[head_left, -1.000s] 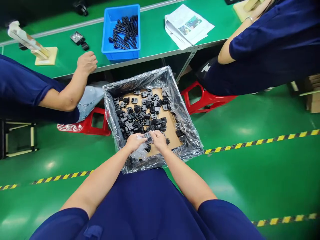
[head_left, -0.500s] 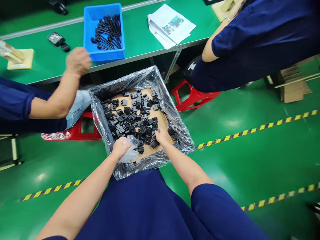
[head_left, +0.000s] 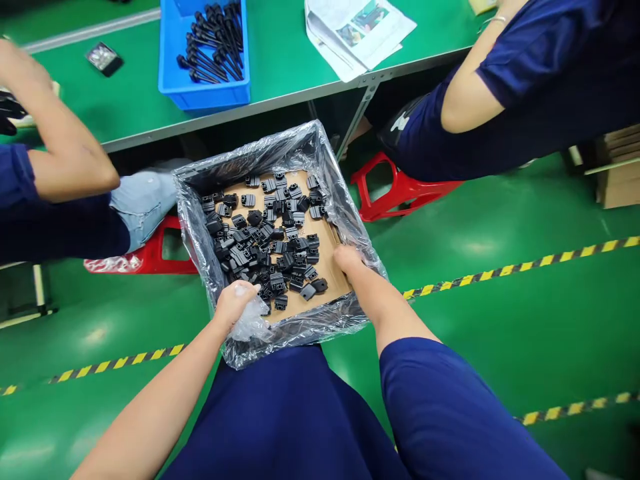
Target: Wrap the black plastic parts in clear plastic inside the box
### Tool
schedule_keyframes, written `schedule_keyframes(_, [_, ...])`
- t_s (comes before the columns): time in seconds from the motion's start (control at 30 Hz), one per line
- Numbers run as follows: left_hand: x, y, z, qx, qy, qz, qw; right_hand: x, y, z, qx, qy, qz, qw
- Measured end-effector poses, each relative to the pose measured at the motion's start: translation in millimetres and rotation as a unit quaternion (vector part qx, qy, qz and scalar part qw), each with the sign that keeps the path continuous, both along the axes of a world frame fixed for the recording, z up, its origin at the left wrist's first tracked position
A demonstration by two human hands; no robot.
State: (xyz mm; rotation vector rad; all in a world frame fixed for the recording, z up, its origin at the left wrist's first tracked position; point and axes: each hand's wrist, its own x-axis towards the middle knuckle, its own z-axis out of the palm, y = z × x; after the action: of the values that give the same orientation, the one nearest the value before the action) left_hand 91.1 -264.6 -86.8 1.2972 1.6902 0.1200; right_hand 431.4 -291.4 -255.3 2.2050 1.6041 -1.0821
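Far left: co-worker's arm (head_left: 75, 150), blurred hand at the desk (head_left: 280, 67). Next, small part with a clear face (head_left: 104, 59) on the desk, then blue bin (head_left: 215, 98) of black rods (head_left: 215, 43). No label I can read on the bin.

Left hand (head_left: 235, 303): fingers closed, pinching crumpled clear plastic (head_left: 250, 325) over the near-left corner of the box. Film looks near weightless, limp and slick; will cling and fold. Best hold is a flat pinch on one edge, other hand to spread it.

Black parts (head_left: 250, 243): loose heap in the film-lined box (head_left: 250, 157), mostly left and centre, on a cardboard sheet (head_left: 330, 280). Two sit a bit apart at the near side of the heap. Probably moulded plastic: light, rigid, not very fragile, smooth enough to slide. Take one by opposite side edges; start with the loose pair, since heaped ones may shift together. Any marking on them too small to read.

Right hand (head_left: 349, 259): at the right side of the box, over the cardboard edge, clear of the main heap. Fingers partly hidden; can't tell how open or whether they hold anything.

Beyond, papers (head_left: 357, 33) on the desk: printed photos, text not legible. Far right: second co-worker's sleeve (head_left: 543, 50). No brand readable anywhere.
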Motion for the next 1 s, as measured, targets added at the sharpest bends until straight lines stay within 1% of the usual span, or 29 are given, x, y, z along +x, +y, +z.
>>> schedule_keyframes(0.13, [11.2, -1.9, -4.0, -0.027, 0.017, -0.007, 0.999, 0.3, -20.2, 21.6, 0.016, -0.048, 0.026, 0.998])
schedule_keyframes(0.2, [15.7, -4.0, -5.3, -0.033, 0.005, -0.016, 0.999, -2.7, -25.8, 25.8, 0.033, -0.075, 0.037, 0.996])
schedule_keyframes(0.27, [16.9, -6.7, -6.2, -0.042, -0.006, -0.026, 0.999, -6.2, -24.6, 22.2, 0.039, -0.105, 0.039, 0.993])
schedule_keyframes(0.33, [14.8, -10.0, -7.0, -0.052, -0.013, -0.030, 0.998, -8.7, -17.3, 12.9, 0.029, -0.123, 0.034, 0.991])
schedule_keyframes(0.4, [10.3, -13.3, -8.0, -0.052, -0.010, -0.029, 0.998, -9.7, -7.4, 2.6, 0.014, -0.114, 0.033, 0.993])
schedule_keyframes(0.47, [4.8, -16.3, -9.2, -0.045, -0.008, -0.025, 0.999, -8.8, 0.6, -4.0, 0.005, -0.087, 0.042, 0.995])
schedule_keyframes(0.5, [2.0, -17.5, -9.8, -0.042, -0.009, -0.021, 0.999, -7.6, 2.8, -4.8, 0.006, -0.075, 0.042, 0.996])
schedule_keyframes(0.57, [-3.0, -19.2, -10.7, -0.040, -0.015, -0.012, 0.999, -4.6, 2.3, -0.8, 0.012, -0.067, 0.037, 0.997])
schedule_keyframes(0.63, [-6.0, -19.7, -11.3, -0.046, -0.019, 0.004, 0.999, -2.9, -3.7, 9.9, 0.043, -0.069, 0.006, 0.997])
schedule_keyframes(0.67, [-6.2, -19.4, -11.5, -0.052, -0.024, 0.013, 0.998, -3.5, -7.9, 16.9, 0.074, -0.058, -0.032, 0.995])
schedule_keyframes(0.7, [-5.3, -18.7, -11.7, -0.058, -0.032, 0.022, 0.998, -5.6, -12.6, 24.5, 0.113, -0.027, -0.086, 0.990])
schedule_keyframes(0.73, [-3.3, -17.7, -11.9, -0.063, -0.044, 0.029, 0.997, -9.5, -17.2, 32.5, 0.155, 0.030, -0.154, 0.975])
schedule_keyframes(0.77, [-0.3, -16.3, -12.1, -0.066, -0.060, 0.034, 0.995, -15.4, -21.7, 40.4, 0.193, 0.112, -0.231, 0.947])
schedule_keyframes(0.8, [3.7, -14.8, -12.3, -0.068, -0.080, 0.037, 0.994, -23.4, -25.7, 48.4, 0.220, 0.209, -0.305, 0.903])
schedule_keyframes(0.83, [8.5, -13.0, -12.3, -0.067, -0.100, 0.041, 0.992, -33.4, -29.2, 56.2, 0.229, 0.306, -0.365, 0.849])
schedule_keyframes(0.87, [13.7, -11.3, -12.2, -0.065, -0.121, 0.046, 0.990, -45.1, -32.0, 63.9, 0.227, 0.391, -0.408, 0.793])
schedule_keyframes(0.9, [19.0, -9.5, -11.8, -0.064, -0.139, 0.051, 0.987, -58.1, -34.0, 71.6, 0.219, 0.459, -0.439, 0.741])
schedule_keyframes(0.93, [24.3, -7.9, -10.9, -0.068, -0.157, 0.060, 0.984, -71.8, -35.3, 79.0, 0.207, 0.508, -0.457, 0.700])
schedule_keyframes(0.97, [29.0, -6.5, -9.5, -0.078, -0.174, 0.071, 0.979, -85.7, -35.8, 86.0, 0.195, 0.539, -0.466, 0.674])
schedule_keyframes(1.0, [33.0, -5.5, -7.5, -0.093, -0.195, 0.082, 0.973, -99.3, -35.5, 92.4, 0.186, 0.560, -0.470, 0.657])
